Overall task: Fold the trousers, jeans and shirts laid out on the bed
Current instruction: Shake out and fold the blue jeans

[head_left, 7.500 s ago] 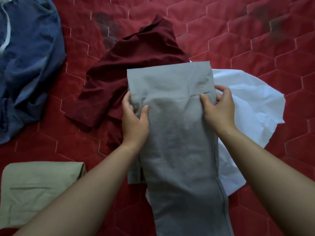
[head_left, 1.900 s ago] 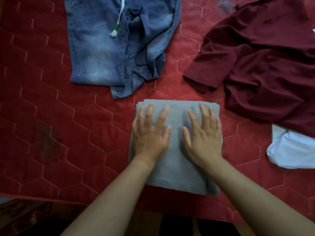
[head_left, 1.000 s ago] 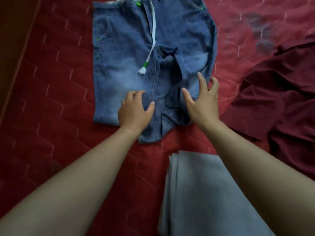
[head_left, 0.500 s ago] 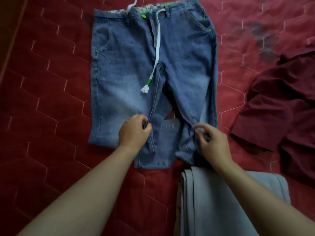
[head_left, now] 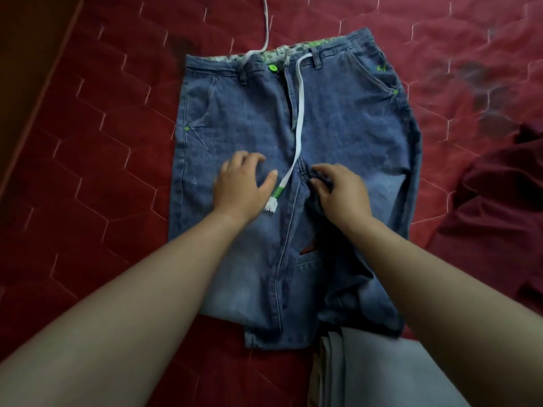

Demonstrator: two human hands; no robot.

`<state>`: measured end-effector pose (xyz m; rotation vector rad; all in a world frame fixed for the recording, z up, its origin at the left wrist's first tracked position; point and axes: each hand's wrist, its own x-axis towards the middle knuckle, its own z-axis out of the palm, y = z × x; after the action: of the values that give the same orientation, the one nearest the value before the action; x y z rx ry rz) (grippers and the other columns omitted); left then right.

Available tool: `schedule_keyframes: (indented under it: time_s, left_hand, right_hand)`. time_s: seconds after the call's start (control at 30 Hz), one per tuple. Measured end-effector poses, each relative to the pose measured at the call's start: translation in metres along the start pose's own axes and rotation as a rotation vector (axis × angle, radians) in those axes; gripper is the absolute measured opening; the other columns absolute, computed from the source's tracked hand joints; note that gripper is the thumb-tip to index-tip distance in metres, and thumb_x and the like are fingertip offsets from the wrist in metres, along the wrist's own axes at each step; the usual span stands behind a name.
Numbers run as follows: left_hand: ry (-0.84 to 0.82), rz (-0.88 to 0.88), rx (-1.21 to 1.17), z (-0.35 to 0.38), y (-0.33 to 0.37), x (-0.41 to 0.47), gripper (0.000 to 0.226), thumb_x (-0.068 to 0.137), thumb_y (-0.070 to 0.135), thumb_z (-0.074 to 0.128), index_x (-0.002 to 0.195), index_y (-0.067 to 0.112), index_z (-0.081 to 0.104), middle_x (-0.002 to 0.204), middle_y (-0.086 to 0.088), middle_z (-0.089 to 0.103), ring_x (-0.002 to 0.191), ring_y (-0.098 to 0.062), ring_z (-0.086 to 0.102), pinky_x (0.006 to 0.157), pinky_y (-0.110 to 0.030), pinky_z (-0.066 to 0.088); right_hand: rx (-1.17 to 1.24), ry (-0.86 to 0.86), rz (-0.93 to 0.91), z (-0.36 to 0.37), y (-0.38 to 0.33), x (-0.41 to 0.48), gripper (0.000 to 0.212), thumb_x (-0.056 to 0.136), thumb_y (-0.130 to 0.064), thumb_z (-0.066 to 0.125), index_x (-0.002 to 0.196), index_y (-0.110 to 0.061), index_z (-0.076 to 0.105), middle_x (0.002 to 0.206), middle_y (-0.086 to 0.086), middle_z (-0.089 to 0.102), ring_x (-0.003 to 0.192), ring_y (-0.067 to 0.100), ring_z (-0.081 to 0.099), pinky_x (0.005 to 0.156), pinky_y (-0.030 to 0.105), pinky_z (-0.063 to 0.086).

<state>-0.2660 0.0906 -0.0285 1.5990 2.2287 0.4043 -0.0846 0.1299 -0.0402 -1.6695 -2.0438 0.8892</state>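
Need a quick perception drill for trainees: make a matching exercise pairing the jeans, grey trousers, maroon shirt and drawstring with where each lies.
1 blue jeans
2 grey trousers
3 maroon shirt
4 white drawstring

A crumpled at right edge
B folded, bottom edge
C spread out, centre
D running down the jeans' front

Pairs: 1-C, 2-B, 3-A, 4-D

Faded matt denim jeans under the fingers, flat woven white drawstring beside them, quilted red bed cover faintly glossy
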Motion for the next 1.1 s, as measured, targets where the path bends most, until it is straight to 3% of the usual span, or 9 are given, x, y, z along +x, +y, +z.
schedule_keyframes:
  time_s: [0.13,0.2,0.27,0.33,0.43,0.53,0.7,0.97,1.1]
  left_hand:
    - [-0.269,-0.016,0.255,0.021,-0.014,-0.003,0.054,0.091,0.058,0.032,0.142,0.042,0.023,0.155,0.002,0.013,0.140,-0.025,0.009,0.107,-0.059,0.016]
    - [-0.241,-0.004,0.322,0.035,-0.025,-0.036,0.053,0.091,0.059,0.027,0.141,0.045,0.019,0.153,0.000,0.011,0.137,-0.026,0.010,0.107,-0.058,0.015]
    - [-0.170,-0.010,0.339,0.041,-0.030,-0.068,0.053,0.090,0.058,0.027,0.141,0.045,0.022,0.149,-0.004,0.019,0.132,-0.027,0.016,0.105,-0.056,0.016]
    - [-0.142,-0.030,0.312,0.043,-0.031,-0.083,0.052,0.089,0.059,0.024,0.139,0.046,0.027,0.145,-0.004,0.025,0.129,-0.026,0.018,0.104,-0.054,0.017]
    - [-0.102,-0.100,0.154,0.033,-0.028,-0.066,0.048,0.088,0.057,0.021,0.129,0.046,0.042,0.134,0.001,0.035,0.122,-0.022,0.028,0.099,-0.046,0.020]
    - [-0.004,-0.119,0.022,0.016,-0.028,-0.023,0.045,0.088,0.052,0.029,0.125,0.037,0.052,0.128,0.001,0.042,0.118,-0.022,0.036,0.096,-0.044,0.023]
    - [0.022,-0.042,0.064,-0.009,-0.039,0.062,0.036,0.094,0.043,0.041,0.126,0.028,0.051,0.131,-0.001,0.042,0.122,-0.026,0.036,0.096,-0.046,0.029]
    - [0.024,-0.089,0.209,-0.016,-0.054,0.121,0.036,0.093,0.041,0.047,0.126,0.028,0.049,0.136,-0.006,0.033,0.127,-0.028,0.030,0.102,-0.049,0.024]
    - [0.127,-0.122,0.220,-0.016,-0.058,0.132,0.038,0.091,0.043,0.048,0.126,0.026,0.048,0.139,-0.008,0.031,0.130,-0.028,0.027,0.101,-0.049,0.024]
  right_hand:
    - [0.006,-0.032,0.014,-0.003,0.012,-0.030,0.021,0.085,-0.009,0.062,0.103,-0.012,0.071,0.102,0.008,0.069,0.095,0.027,0.063,0.084,0.031,0.046]
    - [-0.054,-0.123,0.014,-0.014,0.016,-0.045,0.016,0.083,-0.018,0.065,0.097,-0.020,0.072,0.094,0.001,0.071,0.089,0.022,0.065,0.077,0.027,0.047]
    - [-0.090,-0.080,-0.039,-0.023,0.011,-0.044,0.014,0.080,-0.037,0.063,0.088,-0.027,0.071,0.083,-0.006,0.068,0.080,0.019,0.064,0.068,0.026,0.046]
    - [-0.055,0.034,-0.090,-0.019,0.001,-0.024,0.032,0.079,-0.051,0.054,0.099,-0.029,0.067,0.102,-0.002,0.063,0.095,0.022,0.060,0.079,0.030,0.045]
    - [-0.136,-0.090,-0.031,0.009,-0.013,0.015,0.057,0.085,-0.061,0.042,0.137,-0.039,0.038,0.152,0.003,0.021,0.139,0.029,0.018,0.109,0.053,0.018]
    - [-0.360,-0.151,-0.043,0.042,0.005,0.019,0.061,0.090,-0.062,0.031,0.145,-0.046,0.011,0.158,-0.005,-0.004,0.143,0.026,-0.013,0.110,0.056,-0.011]
    - [-0.456,-0.052,-0.094,0.051,0.018,0.019,0.058,0.090,-0.063,0.022,0.144,-0.047,0.010,0.158,-0.004,0.009,0.144,0.026,-0.003,0.108,0.044,-0.018]
    - [-0.448,-0.028,-0.068,0.052,0.017,0.020,0.056,0.090,-0.059,0.025,0.143,-0.045,0.020,0.156,-0.005,0.016,0.144,0.026,0.004,0.111,0.048,-0.007]
    - [-0.447,-0.012,-0.064,0.053,0.016,0.021,0.056,0.089,-0.058,0.028,0.143,-0.044,0.023,0.156,-0.004,0.019,0.144,0.026,0.008,0.112,0.050,-0.003]
